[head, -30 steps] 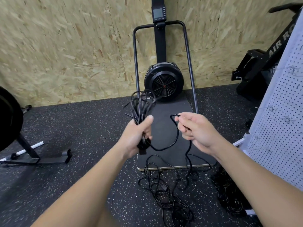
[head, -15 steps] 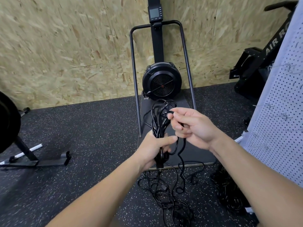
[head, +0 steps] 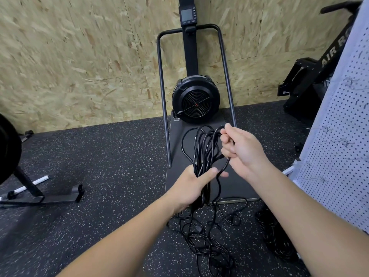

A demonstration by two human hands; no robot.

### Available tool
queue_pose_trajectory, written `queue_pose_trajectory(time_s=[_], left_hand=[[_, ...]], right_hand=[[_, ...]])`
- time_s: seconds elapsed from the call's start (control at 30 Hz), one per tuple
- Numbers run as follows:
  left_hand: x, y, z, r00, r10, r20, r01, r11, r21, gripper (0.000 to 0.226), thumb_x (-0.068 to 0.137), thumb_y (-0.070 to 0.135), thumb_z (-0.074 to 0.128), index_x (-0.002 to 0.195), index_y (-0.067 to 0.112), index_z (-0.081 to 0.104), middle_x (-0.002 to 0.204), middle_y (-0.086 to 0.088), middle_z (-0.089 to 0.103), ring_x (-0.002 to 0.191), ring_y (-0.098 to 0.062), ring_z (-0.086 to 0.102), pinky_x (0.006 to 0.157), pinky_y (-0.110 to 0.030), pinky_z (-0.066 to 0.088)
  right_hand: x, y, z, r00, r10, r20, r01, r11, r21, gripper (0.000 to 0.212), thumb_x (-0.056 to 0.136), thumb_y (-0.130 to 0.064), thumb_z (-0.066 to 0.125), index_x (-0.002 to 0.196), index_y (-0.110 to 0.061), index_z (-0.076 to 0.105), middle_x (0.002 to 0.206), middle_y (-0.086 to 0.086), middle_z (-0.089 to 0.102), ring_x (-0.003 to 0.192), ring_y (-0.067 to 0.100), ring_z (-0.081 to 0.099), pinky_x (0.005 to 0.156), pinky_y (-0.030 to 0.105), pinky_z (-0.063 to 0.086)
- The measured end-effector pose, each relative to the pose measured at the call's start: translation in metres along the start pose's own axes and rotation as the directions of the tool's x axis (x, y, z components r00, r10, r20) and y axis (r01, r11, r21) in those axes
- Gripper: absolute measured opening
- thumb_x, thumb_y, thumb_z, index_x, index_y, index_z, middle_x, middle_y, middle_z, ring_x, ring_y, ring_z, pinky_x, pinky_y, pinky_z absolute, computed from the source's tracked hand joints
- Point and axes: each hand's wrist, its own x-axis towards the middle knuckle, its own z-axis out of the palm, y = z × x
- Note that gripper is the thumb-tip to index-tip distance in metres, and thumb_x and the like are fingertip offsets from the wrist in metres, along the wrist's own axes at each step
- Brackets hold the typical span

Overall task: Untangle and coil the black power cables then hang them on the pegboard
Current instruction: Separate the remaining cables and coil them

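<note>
My left hand (head: 192, 185) grips a bundle of black cable loops (head: 205, 148) that stand up from its fist. My right hand (head: 242, 149) is just right of the loops and pinches a strand at their top, with the cable running down through its curled fingers. From the left fist the rest of the black cable drops to a loose tangle (head: 207, 238) on the floor. A white pegboard (head: 337, 148) stands at the right edge, with thin wire hooks on it.
A black fan-wheel exercise machine (head: 195, 100) with a grey tube frame stands on a dark platform straight ahead. A second dark cable heap (head: 275, 238) lies by the pegboard's foot. Other gym equipment sits at far left and back right. An OSB wall closes the back.
My left hand has dropped lower and moved right with the coil. My right hand has swung in from the right and brought another loop of cable up onto the bundle.
</note>
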Motion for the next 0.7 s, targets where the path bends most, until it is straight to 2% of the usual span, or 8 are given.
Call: queue_pose_trajectory(time_s=[0.1,0.17,0.27,0.37,0.43,0.5,0.6,0.7], left_hand=[[-0.001,0.007,0.01,1.0,0.019,-0.011,-0.02,0.996,-0.088,0.044,0.118,0.031,0.054,0.106,-0.006,0.074,0.098,-0.009,0.083,0.099,-0.023,0.079,0.099,-0.034,0.06],[0.001,0.007,0.015,1.0,0.027,-0.017,-0.028,0.994,-0.106,0.041,0.117,0.031,0.055,0.094,-0.001,0.062,0.074,-0.006,0.064,0.078,-0.032,0.063,0.086,-0.039,0.061],[0.006,0.005,0.013,1.0,0.024,-0.006,-0.025,0.997,-0.067,0.043,0.113,0.037,0.061,0.092,0.001,0.053,0.072,-0.004,0.043,0.073,-0.027,0.04,0.075,-0.041,0.05],[0.009,0.003,0.004,0.998,0.022,-0.06,-0.021,1.0,0.019,0.04,0.108,0.04,0.066,0.078,0.019,0.048,0.07,-0.003,0.044,0.069,-0.022,0.041,0.072,-0.04,0.046],[0.012,0.004,0.0,0.989,0.01,-0.145,-0.013,1.0,-0.02,0.043,0.107,0.044,0.066,0.079,0.017,0.046,0.071,-0.005,0.043,0.069,-0.022,0.042,0.072,-0.043,0.044],[0.016,0.007,-0.005,0.975,0.002,-0.223,-0.025,0.995,-0.101,0.041,0.109,0.042,0.065,0.082,0.018,0.046,0.073,-0.008,0.041,0.068,-0.022,0.043,0.07,-0.042,0.044],[0.025,0.011,-0.012,0.961,-0.009,-0.275,-0.069,0.96,-0.271,0.044,0.112,0.04,0.063,0.074,0.023,0.047,0.067,-0.005,0.04,0.061,-0.022,0.042,0.063,-0.036,0.043],[0.034,0.021,-0.021,0.95,-0.02,-0.311,-0.138,0.869,-0.475,0.044,0.112,0.04,0.063,0.075,0.024,0.045,0.068,-0.002,0.03,0.059,-0.018,0.034,0.057,-0.031,0.041]], right_hand=[[0.002,-0.004,0.006,0.999,-0.023,-0.027,0.025,0.997,0.076,0.024,0.116,-0.022,0.057,0.1,-0.005,0.063,0.072,0.0,0.056,0.048,0.008,0.027,0.049,0.024,0.018],[0.004,-0.002,0.008,0.998,-0.052,-0.03,0.055,0.996,0.076,0.024,0.117,-0.021,0.056,0.099,-0.005,0.063,0.074,0.001,0.057,0.051,0.009,0.03,0.047,0.023,0.021],[0.005,0.003,0.006,0.995,-0.1,-0.031,0.1,0.995,0.008,0.022,0.116,-0.018,0.055,0.101,-0.005,0.065,0.079,0.004,0.059,0.059,0.013,0.036,0.054,0.026,0.03],[0.004,0.002,0.0,0.963,-0.269,-0.001,0.256,0.918,-0.304,0.017,0.112,-0.019,0.063,0.104,-0.011,0.076,0.097,0.001,0.074,0.079,0.018,0.063,0.077,0.033,0.055],[0.004,-0.001,-0.007,0.937,-0.35,0.008,0.32,0.848,-0.423,0.012,0.108,-0.022,0.071,0.116,-0.021,0.08,0.114,-0.007,0.08,0.106,0.01,0.074,0.099,0.032,0.059],[0.003,0.002,-0.011,0.948,-0.318,-0.001,0.289,0.863,-0.415,0.018,0.105,-0.025,0.077,0.123,-0.024,0.078,0.12,-0.008,0.079,0.116,0.007,0.073,0.106,0.037,0.059],[0.0,0.014,-0.012,0.98,-0.196,0.024,0.186,0.872,-0.452,0.023,0.105,-0.029,0.077,0.127,-0.023,0.076,0.122,-0.004,0.079,0.115,0.009,0.075,0.111,0.048,0.059],[-0.011,0.025,-0.007,0.976,0.102,0.194,0.001,0.884,-0.467,0.045,0.11,-0.05,0.061,0.143,-0.018,0.066,0.127,-0.003,0.078,0.118,0.006,0.075,0.118,0.044,0.053]])
